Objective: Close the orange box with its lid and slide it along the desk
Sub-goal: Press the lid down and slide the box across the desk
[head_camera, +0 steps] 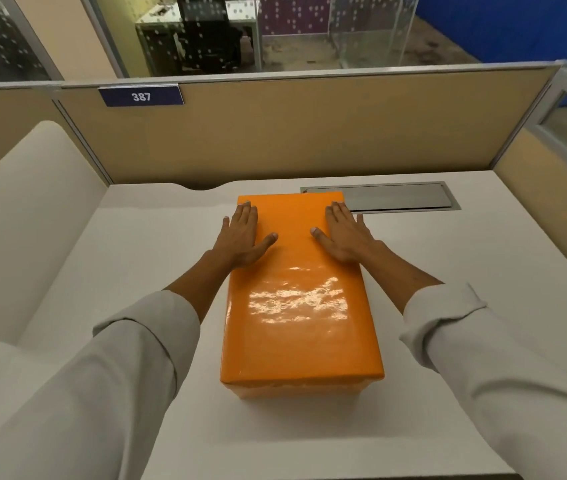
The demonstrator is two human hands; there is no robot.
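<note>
Both hands, the left hand [240, 237] and right hand [344, 235], lay open and flat on the lid [295, 289] of the orange box [295, 388], where uneven pressure could skew it on the desk [136, 237].

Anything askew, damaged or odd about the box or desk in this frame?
Nothing stands out. The lid sits square on the orange box, both the left hand and the right hand lie flat on it, and the desk shows no spill or damage.
</note>
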